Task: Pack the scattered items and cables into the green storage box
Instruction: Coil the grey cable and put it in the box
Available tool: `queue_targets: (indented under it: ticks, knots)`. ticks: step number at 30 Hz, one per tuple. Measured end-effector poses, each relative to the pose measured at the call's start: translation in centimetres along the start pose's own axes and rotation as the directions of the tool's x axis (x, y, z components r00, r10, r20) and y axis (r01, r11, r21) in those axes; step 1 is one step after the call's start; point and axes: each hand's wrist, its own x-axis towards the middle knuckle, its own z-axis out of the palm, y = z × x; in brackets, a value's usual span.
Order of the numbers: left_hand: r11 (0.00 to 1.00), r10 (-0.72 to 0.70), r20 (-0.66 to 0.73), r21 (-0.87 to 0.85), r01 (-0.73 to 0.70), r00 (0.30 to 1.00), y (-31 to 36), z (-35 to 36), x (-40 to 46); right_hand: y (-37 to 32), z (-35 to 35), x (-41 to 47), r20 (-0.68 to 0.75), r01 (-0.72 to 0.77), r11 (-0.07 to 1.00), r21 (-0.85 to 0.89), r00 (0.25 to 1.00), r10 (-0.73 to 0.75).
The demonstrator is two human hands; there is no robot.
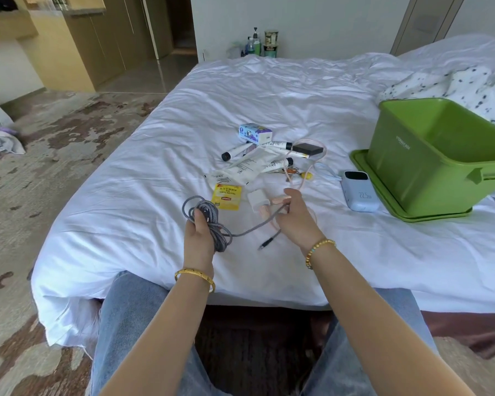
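Head view: at frame centre the left hand (198, 238) grips a coiled grey braided cable (209, 221), its loops standing roughly upright, while the right hand (296, 217) pinches the loose strand, whose plug end points toward lower left. The green storage box (440, 155) sits open-topped at the right, on its lid

Both forearms reach forward from the bottom edge toward 12 o'clock, bare to the wrist, each with a gold bracelet. The left hand (198, 238) is turned thumb-up, its fingers curled round a bundle of looped grey cable (209, 221), thumb pressed on top. The right hand (296, 215), at 3 o'clock from the left and slightly farther forward, shows its back to the camera, with its fingers bent inward and pinching the free run of that cable.
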Motion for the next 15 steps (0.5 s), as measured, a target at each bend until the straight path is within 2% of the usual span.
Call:
queue_targets:
  ticks: [3, 5, 7, 8, 10, 15]
  knots:
    - [0.999, 0.039, -0.032, -0.026, -0.039, 0.999, 0.4, 0.0, 0.1, 0.2, -0.4, -0.7, -0.044, 0.115, 0.973, -0.202, 0.991, -0.126]
    - [0.998, 0.056, -0.023, -0.028, -0.057, 0.998, 0.4, 0.0, 0.0, -0.1, -0.2, -1.0, 0.092, 0.24, 0.904, -0.354, 0.971, -0.222]
    - [0.997, 0.066, 0.01, -0.032, -0.065, 0.998, 0.4, 0.1, -0.2, -0.5, 0.1, -1.5, 0.306, 0.313, 0.846, -0.431, 0.933, -0.19]
    - [0.997, 0.062, 0.028, -0.04, -0.061, 0.998, 0.4, 0.2, -0.3, -0.7, 0.4, -1.6, 0.369, 0.346, 0.813, -0.468, 0.913, -0.176]
    - [0.997, 0.039, 0.066, -0.071, -0.034, 0.997, 0.3, 0.2, -0.5, -0.8, 0.8, -1.8, 0.408, 0.402, 0.742, -0.537, 0.893, -0.188]
    - [0.986, -0.043, 0.091, -0.155, 0.057, 0.995, 0.3, -0.7, -0.2, -1.3, 1.3, -3.0, 0.516, 0.411, 0.85, -0.329, 0.832, -0.202]
